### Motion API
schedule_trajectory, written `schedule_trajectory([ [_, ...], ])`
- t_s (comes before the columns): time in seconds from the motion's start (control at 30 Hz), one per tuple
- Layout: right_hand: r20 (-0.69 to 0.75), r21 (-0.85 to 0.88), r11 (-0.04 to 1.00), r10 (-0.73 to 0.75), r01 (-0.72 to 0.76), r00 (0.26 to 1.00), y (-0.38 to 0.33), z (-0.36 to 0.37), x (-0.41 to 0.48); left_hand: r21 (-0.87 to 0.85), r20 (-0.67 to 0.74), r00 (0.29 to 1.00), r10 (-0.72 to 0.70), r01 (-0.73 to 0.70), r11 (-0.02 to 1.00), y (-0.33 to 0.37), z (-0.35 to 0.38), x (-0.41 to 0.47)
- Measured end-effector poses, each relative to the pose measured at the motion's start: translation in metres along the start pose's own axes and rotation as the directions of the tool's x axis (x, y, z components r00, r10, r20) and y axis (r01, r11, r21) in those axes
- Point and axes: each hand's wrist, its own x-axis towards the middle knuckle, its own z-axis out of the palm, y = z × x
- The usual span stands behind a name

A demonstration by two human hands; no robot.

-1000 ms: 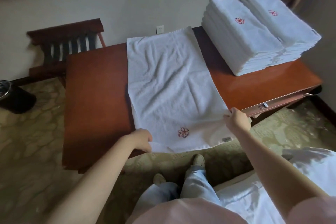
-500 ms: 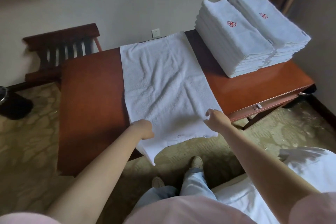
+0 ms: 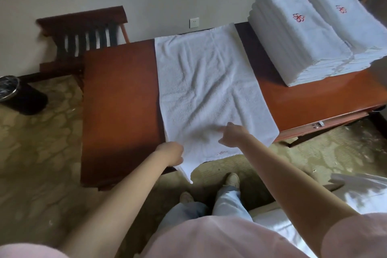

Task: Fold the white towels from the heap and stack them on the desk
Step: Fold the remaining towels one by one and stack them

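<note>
My left hand [image 3: 170,153] and right hand [image 3: 234,134] touch the flat white cloth towel [image 3: 209,81], bottom middle. I cannot tell if my fingers grip it.

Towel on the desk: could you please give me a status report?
Left hand on towel, near left edge, grip hidden; right hand pressing it. Towel spread, near end overhanging desk. Folded stacks apart, at right.
</note>
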Motion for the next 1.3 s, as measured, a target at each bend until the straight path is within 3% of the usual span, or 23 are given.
schedule_trajectory([
  [0.17,0.01,0.015,0.999,0.029,-0.029,1.0,-0.003,-0.003,0.004,0.229,0.084,0.995,-0.049,0.029,0.973,-0.004,0.019,-0.022],
  [0.33,0.019,-0.061,0.997,0.053,-0.052,0.998,-0.007,0.001,-0.001,0.275,0.159,0.982,-0.105,0.058,0.96,0.0,0.009,-0.014],
  [0.47,0.078,0.009,1.0,0.029,-0.03,0.997,-0.002,-0.009,-0.001,0.318,0.162,0.982,-0.097,0.041,0.947,-0.001,0.0,-0.008],
  [0.6,0.006,0.08,0.996,-0.03,0.03,1.0,0.007,-0.033,0.005,0.245,0.08,0.994,-0.075,0.054,0.968,-0.006,-0.025,0.001],
  [0.77,-0.112,0.134,0.988,-0.066,0.081,0.992,0.02,-0.08,0.025,-0.029,-0.102,0.993,-0.059,0.056,0.998,-0.004,-0.086,0.025],
  [1.03,-0.215,0.165,0.97,-0.142,0.18,0.966,0.057,-0.178,0.086,-0.429,-0.315,0.937,-0.151,0.001,0.904,0.0,-0.201,0.084],
  [1.3,-0.252,0.214,0.939,-0.213,0.269,0.944,0.097,-0.262,0.154,-0.481,-0.335,0.881,-0.335,0.147,0.865,-0.017,-0.293,0.14],
])
